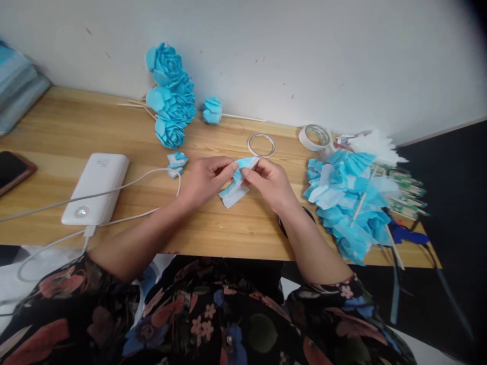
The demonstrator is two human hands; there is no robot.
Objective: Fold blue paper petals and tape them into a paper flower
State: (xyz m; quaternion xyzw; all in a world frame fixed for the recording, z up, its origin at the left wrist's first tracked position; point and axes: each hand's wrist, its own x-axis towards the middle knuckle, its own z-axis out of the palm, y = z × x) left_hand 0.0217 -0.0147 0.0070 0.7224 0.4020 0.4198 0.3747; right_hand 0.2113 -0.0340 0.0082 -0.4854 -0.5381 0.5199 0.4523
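Note:
Between my two hands, over the middle of the table, is a folded strip of blue-and-white paper-like sheet [235, 194]. My left hand [208, 178] pinches its left side between thumb and fingers. The upper right corner is gripped by my right hand [269, 181], thumb in front. One end of the strip hangs down toward the tabletop. A small folded blue piece [177, 163] lies just left of my left hand. Beyond my hands rests a thin roll of tape [262, 145].
Blue paper roses [171, 96] on sticks lean at the wall, near a single blue bud [212, 110]. Blue petals [350, 197] pile at the right, by a wider tape roll [315, 138] and a blue-handled tool [409, 234]. A white power bank [95, 188] with cables lies left, beside a phone [15, 171].

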